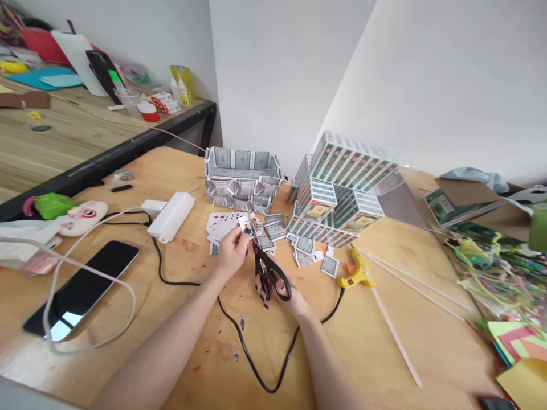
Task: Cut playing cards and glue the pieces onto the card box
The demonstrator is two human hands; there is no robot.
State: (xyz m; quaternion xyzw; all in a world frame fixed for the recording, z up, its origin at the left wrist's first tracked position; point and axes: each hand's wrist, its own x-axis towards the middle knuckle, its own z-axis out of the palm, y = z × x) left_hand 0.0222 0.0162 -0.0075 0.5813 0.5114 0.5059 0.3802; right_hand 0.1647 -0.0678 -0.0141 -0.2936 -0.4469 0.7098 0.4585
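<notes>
My left hand (233, 250) is closed on a playing card (245, 223), pinching it by its lower edge. My right hand (287, 293) holds black-handled scissors (265, 265), whose blades point away from me and lie at the card's right side. Whether the blades touch the card I cannot tell. Loose face-up cards (220, 226) lie fanned just beyond my left hand. Cut card pieces (305, 245) lie scattered to the right of the scissors. Behind the cards stands a box-like structure (243, 176) built from folded grey-backed cards.
Stacked card boxes (318, 199) stand at the back right. A yellow glue gun (356, 270) lies right of my hands, its black cord (243, 347) looping in front. Clear glue sticks (397, 336), a phone (83, 290), a white power strip (171, 216) and colourful craft scraps (491, 273) lie around.
</notes>
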